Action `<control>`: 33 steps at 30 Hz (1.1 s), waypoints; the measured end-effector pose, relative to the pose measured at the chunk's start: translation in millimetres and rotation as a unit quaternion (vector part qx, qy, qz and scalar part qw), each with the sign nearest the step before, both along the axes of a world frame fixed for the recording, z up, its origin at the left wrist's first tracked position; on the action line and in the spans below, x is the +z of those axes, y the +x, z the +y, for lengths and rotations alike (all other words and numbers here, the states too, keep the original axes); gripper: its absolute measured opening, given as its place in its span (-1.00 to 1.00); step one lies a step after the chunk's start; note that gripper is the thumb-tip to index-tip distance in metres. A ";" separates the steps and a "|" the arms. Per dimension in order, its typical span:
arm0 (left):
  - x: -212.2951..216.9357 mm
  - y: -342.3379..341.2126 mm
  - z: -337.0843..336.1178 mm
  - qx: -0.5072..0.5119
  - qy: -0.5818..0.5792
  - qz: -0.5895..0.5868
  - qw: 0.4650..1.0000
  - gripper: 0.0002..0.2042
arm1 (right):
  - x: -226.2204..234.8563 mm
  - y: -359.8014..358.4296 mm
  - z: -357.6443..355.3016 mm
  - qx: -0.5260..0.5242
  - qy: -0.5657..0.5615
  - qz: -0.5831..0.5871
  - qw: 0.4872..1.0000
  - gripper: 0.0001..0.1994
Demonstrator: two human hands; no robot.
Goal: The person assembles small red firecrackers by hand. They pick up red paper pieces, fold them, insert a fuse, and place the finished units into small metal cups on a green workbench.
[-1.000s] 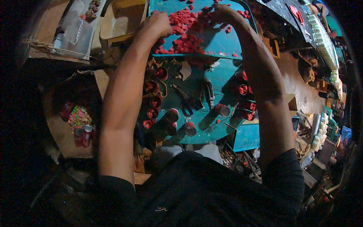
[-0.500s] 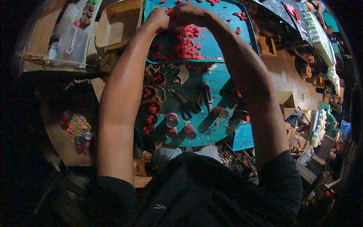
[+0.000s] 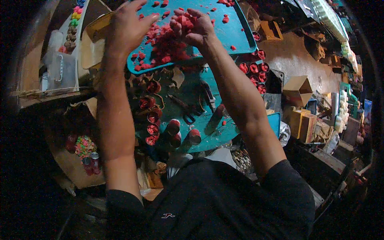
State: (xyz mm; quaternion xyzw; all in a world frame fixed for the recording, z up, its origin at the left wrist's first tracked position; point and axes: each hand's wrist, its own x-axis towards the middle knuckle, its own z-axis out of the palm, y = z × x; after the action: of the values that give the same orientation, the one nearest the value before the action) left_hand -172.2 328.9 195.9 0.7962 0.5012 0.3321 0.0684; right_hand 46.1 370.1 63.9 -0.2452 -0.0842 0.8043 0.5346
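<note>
Red chunks (image 3: pixel 164 46) lie heaped on the near half of a blue tray (image 3: pixel 188 63), which serves as the landmark here, and some sit in the person's right hand (image 3: pixel 199 30). That hand is over the middle of the tray, palm turned up, its fingers curled in a loose cup around the chunks. The left hand (image 3: pixel 134 24), blurred, is over the tray's left rim with thumb and fingers spread wide; nothing shows in its grasp. Looser chunks are scattered toward the tray's far side.

On the near side of the tray runs a green tabletop (image 3: pixel 214 138). Just below the tray's near edge stands a dark-handled tool (image 3: pixel 207 95), with scissors (image 3: pixel 188 116) lying to its left. A column of red-filled tins (image 3: pixel 146 103) stretches down from the tray's left corner, while three cans (image 3: pixel 195 136) are grouped farther below the tray. More red-filled cups (image 3: pixel 254 68) cluster just beyond the tray's near right corner.

Left of the tray, close to its rim, is a yellow bin (image 3: pixel 90 50), and past that a clear plastic box (image 3: pixel 64 66). Well to the tray's right is a cardboard box (image 3: pixel 298 90) with raised flaps.
</note>
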 end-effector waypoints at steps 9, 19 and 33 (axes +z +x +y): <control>-50.0 56.4 -201.3 -0.033 -0.224 -0.102 0.969 -0.73 | 53.3 67.3 -79.8 0.024 0.084 0.270 0.959 -0.63; -186.9 186.5 -307.0 -0.199 -0.135 0.001 0.971 -0.70 | -31.9 171.1 -330.9 -0.214 -0.063 0.106 0.969 -0.56; -199.6 205.0 -293.4 -0.193 -0.117 0.060 0.972 -0.79 | -91.1 156.4 -362.6 -0.248 -0.047 0.159 0.954 -0.61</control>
State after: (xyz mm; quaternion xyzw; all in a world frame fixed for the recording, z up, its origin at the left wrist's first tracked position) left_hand 32.8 35.5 -3.7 0.8828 0.3770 0.2030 0.1932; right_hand 202.5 7.5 -27.2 -0.1519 0.1036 0.6782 0.7115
